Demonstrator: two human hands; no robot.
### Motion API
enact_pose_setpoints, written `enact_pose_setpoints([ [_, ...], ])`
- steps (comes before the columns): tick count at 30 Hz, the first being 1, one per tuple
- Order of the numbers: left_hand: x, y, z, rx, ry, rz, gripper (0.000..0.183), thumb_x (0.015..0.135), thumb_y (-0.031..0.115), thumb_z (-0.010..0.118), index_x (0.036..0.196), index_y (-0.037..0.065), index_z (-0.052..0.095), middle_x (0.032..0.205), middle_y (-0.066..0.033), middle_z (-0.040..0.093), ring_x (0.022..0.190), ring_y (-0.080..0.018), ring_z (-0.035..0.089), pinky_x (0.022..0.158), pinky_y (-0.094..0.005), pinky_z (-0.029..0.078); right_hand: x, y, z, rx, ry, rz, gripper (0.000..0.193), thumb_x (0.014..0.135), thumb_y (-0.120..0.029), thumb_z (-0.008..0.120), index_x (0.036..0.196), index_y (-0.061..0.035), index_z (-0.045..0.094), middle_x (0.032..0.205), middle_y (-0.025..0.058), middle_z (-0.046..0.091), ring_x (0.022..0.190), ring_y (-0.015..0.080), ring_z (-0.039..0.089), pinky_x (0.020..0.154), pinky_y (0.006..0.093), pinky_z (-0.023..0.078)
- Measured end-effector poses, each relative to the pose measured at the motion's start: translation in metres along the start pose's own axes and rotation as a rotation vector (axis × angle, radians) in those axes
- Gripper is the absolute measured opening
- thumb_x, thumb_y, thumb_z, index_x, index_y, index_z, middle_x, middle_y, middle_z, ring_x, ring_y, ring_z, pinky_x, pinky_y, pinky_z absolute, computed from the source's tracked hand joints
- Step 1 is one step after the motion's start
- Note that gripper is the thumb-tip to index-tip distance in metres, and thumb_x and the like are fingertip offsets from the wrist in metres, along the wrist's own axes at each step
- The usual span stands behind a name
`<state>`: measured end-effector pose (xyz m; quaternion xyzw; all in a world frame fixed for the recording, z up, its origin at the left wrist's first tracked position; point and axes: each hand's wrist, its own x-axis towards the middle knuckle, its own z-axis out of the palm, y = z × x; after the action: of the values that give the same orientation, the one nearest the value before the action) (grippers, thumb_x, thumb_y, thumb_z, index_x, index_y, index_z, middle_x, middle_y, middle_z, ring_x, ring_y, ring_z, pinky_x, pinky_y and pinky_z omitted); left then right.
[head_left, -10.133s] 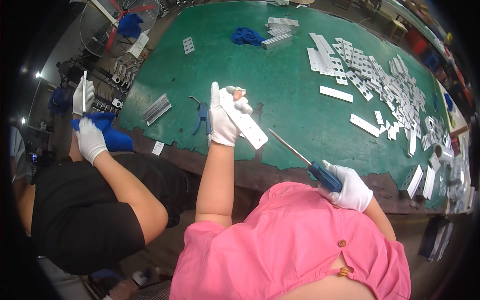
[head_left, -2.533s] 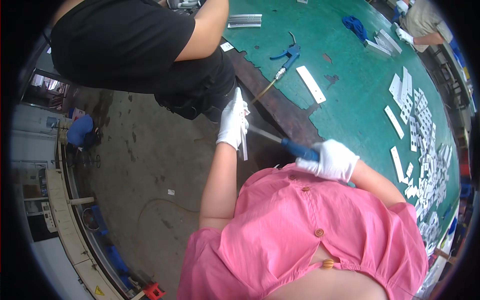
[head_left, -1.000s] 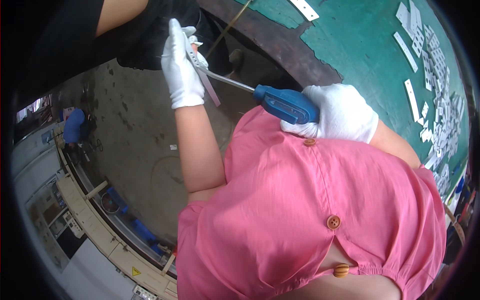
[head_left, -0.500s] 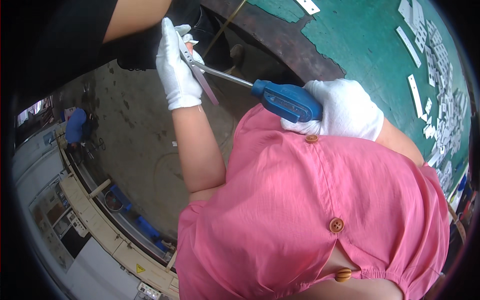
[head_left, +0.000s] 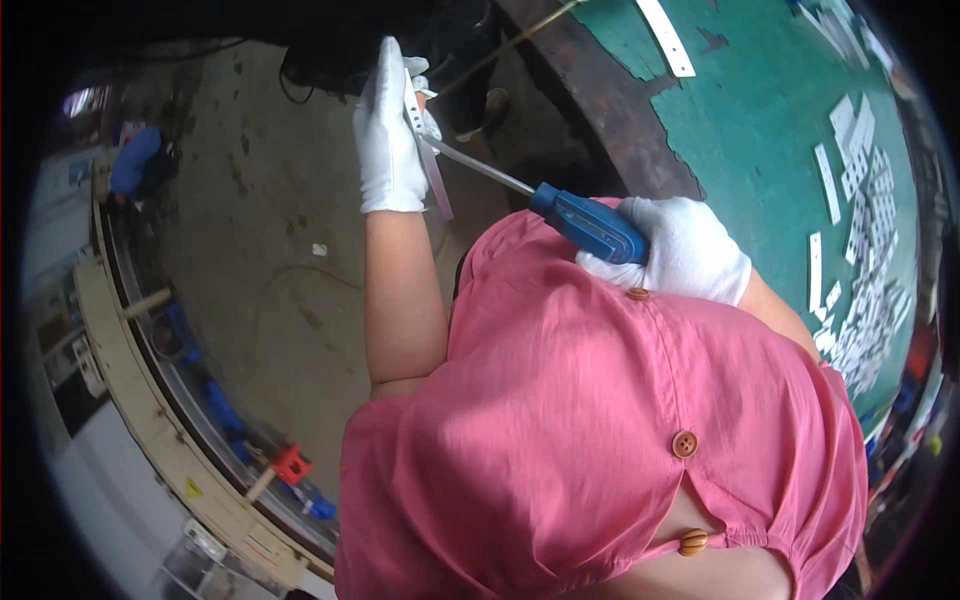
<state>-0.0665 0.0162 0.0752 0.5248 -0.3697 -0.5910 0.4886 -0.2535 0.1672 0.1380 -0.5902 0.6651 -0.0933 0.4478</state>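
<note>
My left hand (head_left: 385, 150), in a white glove, is closed around a flat metal strip (head_left: 439, 187) with a row of small holes. The strip stands tilted, its lower end sticking out past the palm. In my right hand (head_left: 697, 258), also white-gloved, is a blue-handled tool (head_left: 590, 222) with a slim metal shaft (head_left: 485, 168). The shaft's tip meets the strip near its holes, beside the left fingers. What kind of tip it has is too small to make out.
A green-topped table (head_left: 745, 150) with a worn dark edge lies at the right. On it are a heap of white perforated plates (head_left: 870, 240) and several loose strips. A person in blue (head_left: 135, 165) is far left. Beige machinery (head_left: 140, 370) runs along the lower left.
The view has shifted, so both hands and the table sit differently in it. The bare limb at the upper left has left the picture. Strip and tool stay held, still touching.
</note>
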Motion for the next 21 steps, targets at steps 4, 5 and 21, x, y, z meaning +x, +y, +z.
enact_pose_setpoints([
  [4, -0.017, -0.002, -0.025, -0.012, 0.111, -0.012, 0.042, 0.083, 0.045, 0.058, 0.083, 0.003, 0.06, 0.057, 0.0018, 0.047, 0.044, -0.0032, 0.037, 0.041, -0.0183, 0.027, 0.004, -0.007, 0.007, 0.013, -0.035, -0.004, 0.066, 0.07, -0.06, 0.063, 0.095, 0.0013, 0.064, 0.077, 0.0181, 0.064, 0.073, 0.0302, 0.065, 0.07, 0.0333, 0.051],
  [5, -0.019, -0.008, -0.032, -0.036, 0.136, -0.014, 0.042, 0.083, 0.045, 0.058, 0.083, 0.003, 0.06, 0.057, 0.0018, 0.047, 0.044, -0.0032, 0.037, 0.041, -0.0183, 0.027, 0.007, -0.013, 0.009, 0.004, -0.074, 0.024, 0.066, 0.07, -0.06, 0.063, 0.095, 0.001, 0.064, 0.078, 0.0178, 0.065, 0.073, 0.0298, 0.065, 0.071, 0.0329, 0.051],
  [21, -0.056, -0.034, -0.073, -0.043, 0.347, -0.04, 0.042, 0.082, 0.048, 0.058, 0.084, 0.006, 0.061, 0.062, 0.0021, 0.05, 0.046, -0.0023, 0.039, 0.042, -0.0172, 0.028, 0.019, -0.016, 0.031, -0.088, -0.251, -0.016, 0.064, 0.074, -0.059, 0.061, 0.096, 0.0017, 0.063, 0.079, 0.017, 0.065, 0.073, 0.028, 0.066, 0.071, 0.0307, 0.052],
])
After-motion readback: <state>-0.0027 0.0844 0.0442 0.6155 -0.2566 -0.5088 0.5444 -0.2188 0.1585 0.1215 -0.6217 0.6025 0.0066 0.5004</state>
